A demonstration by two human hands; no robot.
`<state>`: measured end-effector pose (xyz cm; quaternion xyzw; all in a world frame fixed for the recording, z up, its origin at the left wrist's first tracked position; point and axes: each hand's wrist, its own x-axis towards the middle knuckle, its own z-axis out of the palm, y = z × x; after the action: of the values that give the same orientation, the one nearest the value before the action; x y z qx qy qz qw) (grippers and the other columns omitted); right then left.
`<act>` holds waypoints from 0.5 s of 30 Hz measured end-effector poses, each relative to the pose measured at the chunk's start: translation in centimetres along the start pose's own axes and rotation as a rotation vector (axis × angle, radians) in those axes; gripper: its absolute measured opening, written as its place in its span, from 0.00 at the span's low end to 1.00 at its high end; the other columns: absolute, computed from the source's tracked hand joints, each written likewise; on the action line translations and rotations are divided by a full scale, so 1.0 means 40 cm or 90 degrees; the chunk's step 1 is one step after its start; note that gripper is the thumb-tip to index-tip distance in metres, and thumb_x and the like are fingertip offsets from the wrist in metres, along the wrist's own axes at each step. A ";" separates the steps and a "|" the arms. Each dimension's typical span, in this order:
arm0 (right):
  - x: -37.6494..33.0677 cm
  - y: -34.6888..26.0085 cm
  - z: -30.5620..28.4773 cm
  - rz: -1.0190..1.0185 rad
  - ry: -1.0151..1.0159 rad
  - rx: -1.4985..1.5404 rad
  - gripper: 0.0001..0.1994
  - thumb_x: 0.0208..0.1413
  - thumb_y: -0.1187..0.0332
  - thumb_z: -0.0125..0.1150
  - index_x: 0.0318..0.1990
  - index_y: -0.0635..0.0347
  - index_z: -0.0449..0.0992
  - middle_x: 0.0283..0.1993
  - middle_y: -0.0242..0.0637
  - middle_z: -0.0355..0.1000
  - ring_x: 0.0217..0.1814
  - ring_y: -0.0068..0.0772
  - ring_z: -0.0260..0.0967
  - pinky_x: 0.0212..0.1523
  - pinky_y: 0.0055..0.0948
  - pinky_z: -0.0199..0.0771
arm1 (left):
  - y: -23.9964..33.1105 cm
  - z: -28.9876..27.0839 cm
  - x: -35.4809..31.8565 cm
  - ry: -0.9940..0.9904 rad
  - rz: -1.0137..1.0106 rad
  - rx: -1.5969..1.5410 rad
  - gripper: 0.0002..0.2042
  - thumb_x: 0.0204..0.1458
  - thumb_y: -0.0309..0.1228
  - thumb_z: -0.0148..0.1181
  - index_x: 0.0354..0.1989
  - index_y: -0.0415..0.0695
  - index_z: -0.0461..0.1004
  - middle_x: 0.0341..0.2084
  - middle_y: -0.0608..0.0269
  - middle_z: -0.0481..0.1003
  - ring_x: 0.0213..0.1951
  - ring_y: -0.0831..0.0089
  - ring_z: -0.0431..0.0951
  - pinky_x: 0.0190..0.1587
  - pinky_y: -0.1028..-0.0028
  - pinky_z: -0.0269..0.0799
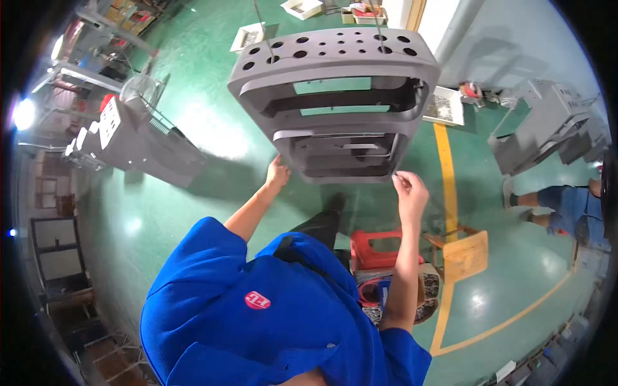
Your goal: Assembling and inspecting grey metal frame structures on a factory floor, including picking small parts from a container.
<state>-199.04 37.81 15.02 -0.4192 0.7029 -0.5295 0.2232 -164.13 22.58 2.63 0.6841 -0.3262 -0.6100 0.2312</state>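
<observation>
As I look down past my blue shirt (257, 321), both my arms reach up toward the middle of the frame, where a large grey frame (335, 96) hangs from thin wires. It fills the upper centre, a moulded part with a row of round holes along its top face and long slots below.

My left hand (277, 174) sits at the lower left corner of the frame, fingers pressed against its bottom edge; whether they curl around the edge I cannot tell. My right hand (409, 191) is at the lower right corner, fingertips pinched together and touching the edge there. The frame lies directly above and between both hands.

Below my right forearm, at lower centre, a red stool (373, 248) stands on the green floor (193, 193), with a small wooden stool (465, 254) just to its right. A yellow line (444, 167) runs down the floor right of centre.

At upper left, a similar grey part (148, 141) rests on the floor. At upper right, more grey parts (547, 125) stand together. At the right edge, another person's legs (553, 199) in blue shorts show. White trays (248, 35) lie on the floor near the top.
</observation>
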 end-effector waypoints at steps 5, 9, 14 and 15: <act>0.197 0.017 0.072 -0.054 -0.026 -0.276 0.10 0.44 0.68 0.63 0.34 0.63 0.76 0.31 0.44 0.73 0.36 0.47 0.72 0.36 0.37 0.71 | -0.017 -0.041 0.051 -0.033 -0.020 -0.137 0.27 0.51 0.24 0.50 0.61 0.48 0.54 0.15 0.66 0.65 0.12 0.77 0.63 0.11 0.77 0.53; 0.246 -0.004 0.088 -0.049 -0.057 -0.232 0.12 0.45 0.70 0.61 0.39 0.60 0.75 0.35 0.43 0.74 0.37 0.45 0.72 0.37 0.37 0.71 | -0.084 -0.062 0.097 0.006 0.035 -0.021 0.19 0.50 0.23 0.45 0.52 0.47 0.59 0.13 0.67 0.62 0.10 0.79 0.60 0.09 0.78 0.50; 0.315 -0.001 0.080 -0.007 -0.124 -0.283 0.16 0.46 0.70 0.60 0.45 0.58 0.74 0.38 0.42 0.74 0.40 0.44 0.72 0.41 0.36 0.71 | 0.017 -0.004 0.025 -0.030 0.043 0.060 0.13 0.49 0.23 0.45 0.44 0.44 0.62 0.12 0.66 0.61 0.09 0.79 0.59 0.09 0.78 0.50; 0.338 -0.008 0.081 -0.022 -0.135 -0.285 0.15 0.45 0.70 0.60 0.44 0.58 0.73 0.39 0.42 0.73 0.41 0.46 0.71 0.41 0.37 0.71 | 0.017 0.005 0.021 -0.021 0.037 0.051 0.10 0.49 0.23 0.44 0.41 0.44 0.62 0.12 0.66 0.61 0.09 0.79 0.59 0.08 0.78 0.50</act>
<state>-203.89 24.81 15.96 -0.5236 0.7681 -0.3172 0.1879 -164.41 21.53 2.52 0.6727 -0.3742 -0.6008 0.2158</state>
